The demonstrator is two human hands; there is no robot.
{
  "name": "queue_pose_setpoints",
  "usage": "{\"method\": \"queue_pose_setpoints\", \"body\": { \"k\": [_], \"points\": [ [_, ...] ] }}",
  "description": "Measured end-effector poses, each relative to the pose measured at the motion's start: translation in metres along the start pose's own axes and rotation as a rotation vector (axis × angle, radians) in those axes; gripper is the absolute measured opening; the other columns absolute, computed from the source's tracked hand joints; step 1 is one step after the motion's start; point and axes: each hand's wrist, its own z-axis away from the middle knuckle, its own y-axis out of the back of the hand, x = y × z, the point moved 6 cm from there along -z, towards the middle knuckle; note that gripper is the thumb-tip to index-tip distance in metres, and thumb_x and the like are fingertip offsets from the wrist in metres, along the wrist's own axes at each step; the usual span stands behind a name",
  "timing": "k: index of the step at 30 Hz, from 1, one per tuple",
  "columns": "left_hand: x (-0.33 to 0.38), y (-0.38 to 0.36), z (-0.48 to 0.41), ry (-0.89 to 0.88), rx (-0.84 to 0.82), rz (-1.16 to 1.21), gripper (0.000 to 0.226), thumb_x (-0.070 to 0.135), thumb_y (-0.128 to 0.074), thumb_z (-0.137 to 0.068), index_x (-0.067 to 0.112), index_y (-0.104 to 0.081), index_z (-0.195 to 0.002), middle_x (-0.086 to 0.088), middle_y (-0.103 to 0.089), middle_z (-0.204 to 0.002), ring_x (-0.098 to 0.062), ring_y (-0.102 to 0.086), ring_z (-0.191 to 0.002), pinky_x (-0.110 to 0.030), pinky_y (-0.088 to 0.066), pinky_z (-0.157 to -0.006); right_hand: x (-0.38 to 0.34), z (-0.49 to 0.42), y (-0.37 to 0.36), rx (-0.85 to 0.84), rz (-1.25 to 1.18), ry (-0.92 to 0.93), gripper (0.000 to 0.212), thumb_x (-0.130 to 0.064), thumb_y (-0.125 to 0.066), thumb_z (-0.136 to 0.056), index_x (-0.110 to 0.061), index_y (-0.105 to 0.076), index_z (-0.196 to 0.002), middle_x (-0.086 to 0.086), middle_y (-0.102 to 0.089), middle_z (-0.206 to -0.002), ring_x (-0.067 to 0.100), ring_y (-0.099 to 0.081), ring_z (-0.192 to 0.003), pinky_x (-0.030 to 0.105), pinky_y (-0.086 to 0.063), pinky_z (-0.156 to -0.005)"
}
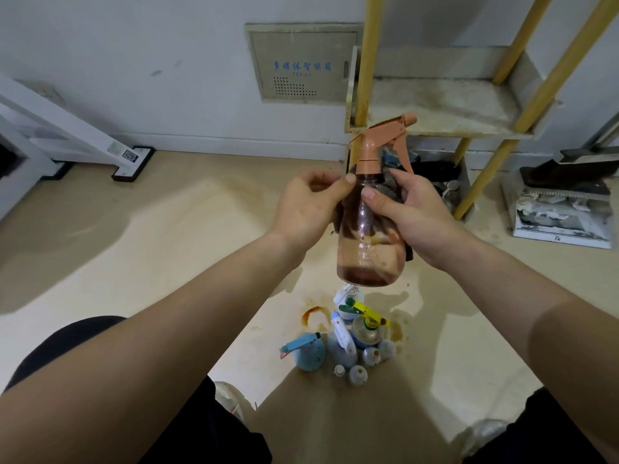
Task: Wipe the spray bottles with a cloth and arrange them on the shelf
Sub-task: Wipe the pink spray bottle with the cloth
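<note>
Above the beige floor point(167, 229), your left hand point(301, 209) curls round the shoulder of the translucent brown plastic spray bottle with the orange trigger head point(366, 249), upright in mid-air. Your right hand point(412, 216) wraps a dark cloth point(390, 189) against its far side, thumb pressing the front. Below, a cluster of small spray bottles point(348, 343) stands on the floor; the stained yellow-posted shelf point(445, 105) is behind.
</note>
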Motion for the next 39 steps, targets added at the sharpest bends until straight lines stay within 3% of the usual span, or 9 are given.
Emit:
{"method": "queue_pose_setpoints", "body": {
  "k": [2,6,11,16,21,25,30,34,39],
  "points": [
    [-0.009,-0.004,0.006,0.061,-0.070,-0.045,0.041,0.038,-0.065,-0.096,0.000,-0.064,-0.111,-0.007,-0.067,-0.096,-0.019,-0.066,-0.086,-0.039,-0.057,-0.078,-0.001,-0.001,0.003,0.013,-0.028,-0.006,0.021,-0.018,-0.067,-0.094,-0.020,-0.067,-0.115,0.009,-0.073,-0.112,0.025,-0.070,-0.106,0.048,-0.053,-0.098],
    [-0.026,-0.006,0.010,0.223,-0.186,-0.092,0.068,0.067,-0.069,-0.080,0.012,-0.062,-0.119,-0.002,-0.071,-0.111,-0.025,-0.071,-0.102,-0.048,-0.055,-0.094,-0.003,-0.001,0.006,0.045,-0.018,0.001,0.019,-0.021,-0.067,-0.093,-0.021,-0.068,-0.113,0.007,-0.074,-0.110,0.024,-0.070,-0.105,0.049,-0.052,-0.099],
    [-0.035,-0.024,0.025,0.389,-0.434,0.064,0.056,0.053,-0.063,-0.089,0.010,-0.066,-0.125,-0.011,-0.073,-0.117,-0.032,-0.071,-0.108,-0.044,-0.059,-0.091,-0.008,-0.002,0.010,0.091,-0.055,-0.006,0.021,-0.017,-0.064,-0.096,-0.012,-0.067,-0.116,0.013,-0.073,-0.110,0.029,-0.070,-0.104,0.049,-0.054,-0.098],
    [-0.030,-0.028,0.019,0.330,-0.397,0.156,0.058,0.047,-0.065,-0.088,0.002,-0.064,-0.125,-0.018,-0.072,-0.117,-0.032,-0.071,-0.107,-0.042,-0.060,-0.089,-0.010,-0.001,0.011,0.106,-0.079,-0.051,0.024,-0.022,-0.055,-0.102,-0.010,-0.063,-0.121,0.012,-0.072,-0.114,0.026,-0.069,-0.108,0.044,-0.053,-0.100],
    [-0.025,-0.023,0.015,0.317,-0.332,0.149,0.052,0.049,-0.064,-0.091,0.005,-0.070,-0.119,-0.013,-0.076,-0.107,-0.030,-0.074,-0.099,-0.041,-0.061,-0.083,-0.001,0.002,0.003,0.006,-0.119,-0.098,0.024,-0.029,-0.036,-0.108,-0.037,-0.053,-0.123,-0.024,-0.073,-0.098,-0.007,-0.067,-0.098,0.016,-0.051,-0.085],
    [-0.018,-0.017,0.010,0.306,-0.243,0.220,0.051,0.048,-0.063,-0.093,0.004,-0.070,-0.118,-0.012,-0.077,-0.098,-0.029,-0.075,-0.088,-0.038,-0.061,-0.069,0.006,0.014,-0.008,-0.034,0.230,0.019,0.065,-0.043,-0.039,-0.101,-0.036,-0.012,-0.159,-0.010,-0.032,-0.160,0.003,-0.031,-0.145,0.037,-0.029,-0.121],
    [-0.020,-0.009,0.009,0.311,-0.148,0.276,0.052,0.049,-0.064,-0.093,0.007,-0.067,-0.123,-0.003,-0.075,-0.083,-0.018,-0.074,-0.072,-0.035,-0.061,-0.069,0.003,0.031,-0.027,-0.060,0.810,0.266,0.065,-0.053,-0.023,-0.101,-0.037,0.007,-0.156,-0.005,0.012,-0.167,0.020,0.001,-0.155,0.049,-0.019,-0.123],
    [-0.019,-0.009,0.013,0.301,-0.149,0.301,0.043,0.045,-0.058,-0.098,0.011,-0.064,-0.124,0.003,-0.072,-0.076,-0.012,-0.070,-0.064,-0.033,-0.060,-0.066,0.006,0.034,-0.031,-0.075,0.985,0.314,0.063,-0.053,-0.016,-0.102,-0.032,0.002,-0.158,-0.005,0.013,-0.167,0.031,-0.005,-0.154,0.054,-0.024,-0.121],
    [-0.014,-0.007,0.017,0.328,-0.192,0.349,0.046,0.048,-0.057,-0.098,0.018,-0.060,-0.132,-0.008,-0.069,-0.114,-0.022,-0.074,-0.091,-0.045,-0.062,-0.078,-0.004,0.032,-0.029,-0.011,0.762,0.374,0.058,-0.044,-0.024,-0.104,-0.028,-0.013,-0.159,-0.002,0.000,-0.168,0.022,-0.007,-0.154,0.044,-0.017,-0.124]
  ]
}}
